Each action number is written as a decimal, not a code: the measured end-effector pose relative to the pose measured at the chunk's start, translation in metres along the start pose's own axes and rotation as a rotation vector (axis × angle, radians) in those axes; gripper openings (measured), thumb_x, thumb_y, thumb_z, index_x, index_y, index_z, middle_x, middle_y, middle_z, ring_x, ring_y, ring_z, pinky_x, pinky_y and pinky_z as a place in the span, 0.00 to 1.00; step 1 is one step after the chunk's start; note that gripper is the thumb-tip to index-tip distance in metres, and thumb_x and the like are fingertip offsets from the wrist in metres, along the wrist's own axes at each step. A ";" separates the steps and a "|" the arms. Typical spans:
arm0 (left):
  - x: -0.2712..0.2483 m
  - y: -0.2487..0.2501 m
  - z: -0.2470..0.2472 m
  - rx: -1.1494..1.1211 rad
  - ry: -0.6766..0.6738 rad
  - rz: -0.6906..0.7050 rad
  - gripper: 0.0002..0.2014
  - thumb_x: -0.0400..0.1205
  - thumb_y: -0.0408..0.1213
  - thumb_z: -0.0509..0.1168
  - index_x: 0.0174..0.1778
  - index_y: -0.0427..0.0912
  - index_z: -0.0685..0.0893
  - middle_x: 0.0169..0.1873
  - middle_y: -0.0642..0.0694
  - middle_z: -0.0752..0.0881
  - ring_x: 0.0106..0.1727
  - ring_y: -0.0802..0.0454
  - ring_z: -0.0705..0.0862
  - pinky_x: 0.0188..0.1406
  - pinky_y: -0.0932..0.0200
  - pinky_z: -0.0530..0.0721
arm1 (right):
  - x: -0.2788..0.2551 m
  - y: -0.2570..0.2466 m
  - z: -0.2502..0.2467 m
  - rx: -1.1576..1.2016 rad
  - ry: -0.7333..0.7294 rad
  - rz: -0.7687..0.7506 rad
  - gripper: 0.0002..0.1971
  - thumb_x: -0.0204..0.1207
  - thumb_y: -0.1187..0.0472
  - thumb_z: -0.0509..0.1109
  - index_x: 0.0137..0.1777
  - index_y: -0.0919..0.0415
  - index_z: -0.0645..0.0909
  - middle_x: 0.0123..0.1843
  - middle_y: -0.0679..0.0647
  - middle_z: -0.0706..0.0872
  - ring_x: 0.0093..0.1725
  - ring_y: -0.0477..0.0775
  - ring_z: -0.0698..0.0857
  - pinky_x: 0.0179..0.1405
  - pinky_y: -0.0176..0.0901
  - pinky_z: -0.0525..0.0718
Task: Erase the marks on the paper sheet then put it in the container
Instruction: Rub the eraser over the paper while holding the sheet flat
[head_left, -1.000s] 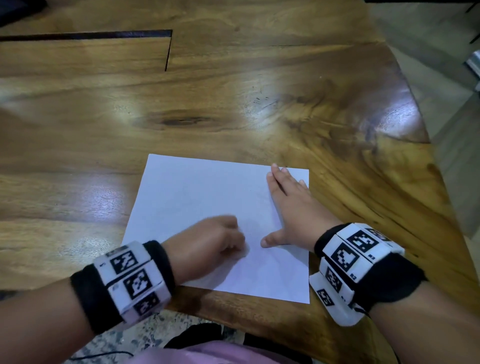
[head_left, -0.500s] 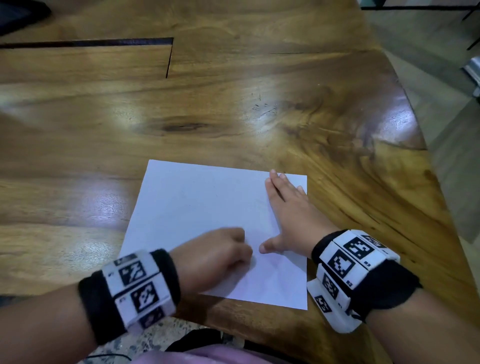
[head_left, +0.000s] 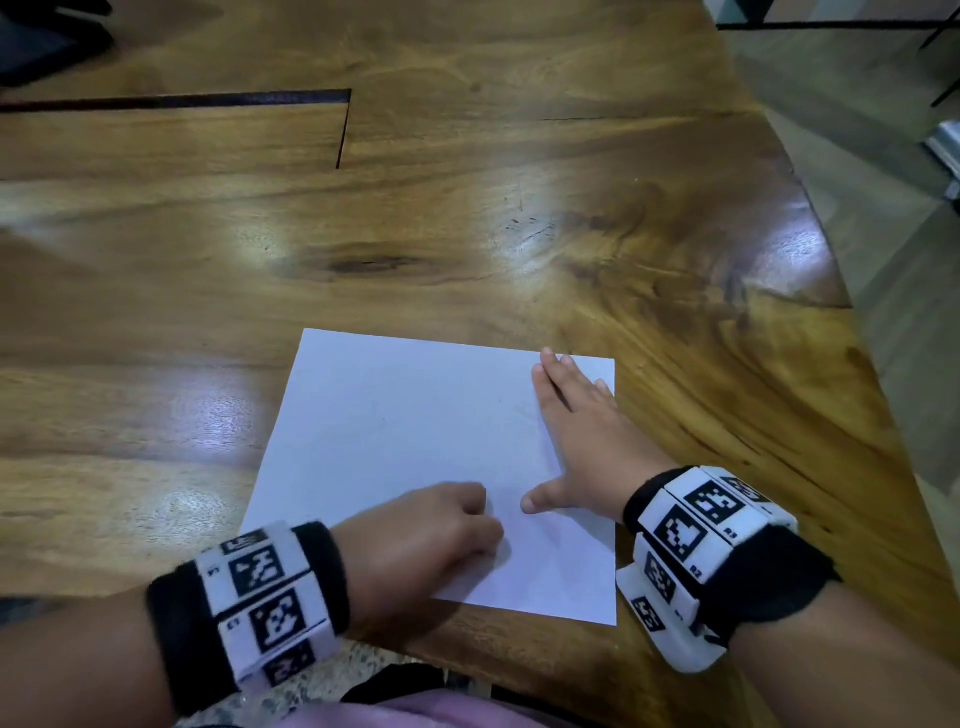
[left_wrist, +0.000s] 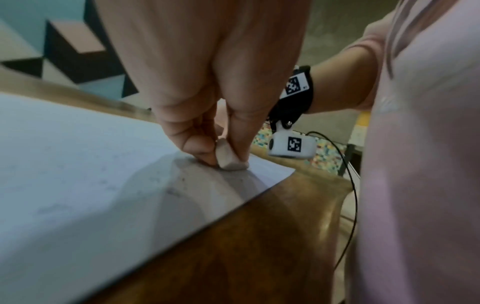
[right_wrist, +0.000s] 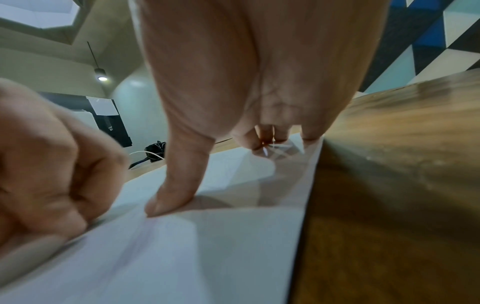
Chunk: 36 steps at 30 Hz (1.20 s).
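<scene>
A white paper sheet (head_left: 415, 441) lies flat on the wooden table (head_left: 467, 218) near its front edge. My left hand (head_left: 431, 535) is curled on the sheet's lower middle and pinches a small white eraser (left_wrist: 230, 157) whose bottom touches the paper (left_wrist: 78, 174). Faint grey smudges show on the sheet below the eraser. My right hand (head_left: 582, 441) lies flat on the sheet's right side, fingers straight and thumb spread out toward the left hand. In the right wrist view the thumb (right_wrist: 176, 185) presses the paper (right_wrist: 207, 257). No container is in view.
The table's right edge curves away above a grey floor (head_left: 883, 182). A dark slot (head_left: 208, 98) cuts the tabletop at the far left. A dark object (head_left: 47, 41) sits in the far left corner. A cable (left_wrist: 350, 185) hangs from the right wrist camera.
The left hand has shifted slightly over the same spot of the sheet. The right hand stays flat on the paper. The head view has tipped a little.
</scene>
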<state>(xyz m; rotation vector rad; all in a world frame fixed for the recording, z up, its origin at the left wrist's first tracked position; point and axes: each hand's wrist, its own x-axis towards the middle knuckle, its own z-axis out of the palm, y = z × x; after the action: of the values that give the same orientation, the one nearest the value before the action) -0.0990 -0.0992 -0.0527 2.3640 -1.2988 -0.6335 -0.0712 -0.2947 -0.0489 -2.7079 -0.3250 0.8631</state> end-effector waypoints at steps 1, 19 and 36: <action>0.000 -0.005 0.001 -0.015 0.029 -0.012 0.07 0.77 0.37 0.59 0.40 0.41 0.81 0.36 0.49 0.75 0.37 0.49 0.76 0.40 0.60 0.72 | 0.000 0.000 0.000 -0.001 0.002 -0.001 0.65 0.64 0.39 0.77 0.81 0.61 0.28 0.82 0.50 0.24 0.81 0.48 0.27 0.81 0.46 0.33; -0.002 -0.011 -0.013 -0.236 -0.132 -0.163 0.06 0.74 0.32 0.66 0.40 0.48 0.86 0.39 0.54 0.77 0.38 0.59 0.79 0.41 0.65 0.78 | -0.002 0.005 -0.001 0.069 0.020 -0.025 0.64 0.64 0.42 0.79 0.82 0.60 0.31 0.82 0.49 0.26 0.81 0.46 0.28 0.79 0.40 0.34; 0.087 -0.042 -0.060 -0.181 0.363 -0.512 0.03 0.74 0.32 0.69 0.36 0.35 0.84 0.32 0.43 0.80 0.35 0.48 0.76 0.29 0.62 0.61 | -0.001 0.009 0.001 0.122 0.078 -0.011 0.58 0.68 0.42 0.75 0.83 0.52 0.34 0.83 0.48 0.28 0.81 0.47 0.29 0.78 0.38 0.37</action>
<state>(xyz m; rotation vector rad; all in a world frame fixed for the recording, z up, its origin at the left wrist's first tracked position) 0.0040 -0.1460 -0.0423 2.5103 -0.4642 -0.4056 -0.0716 -0.3029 -0.0519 -2.6161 -0.2617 0.7471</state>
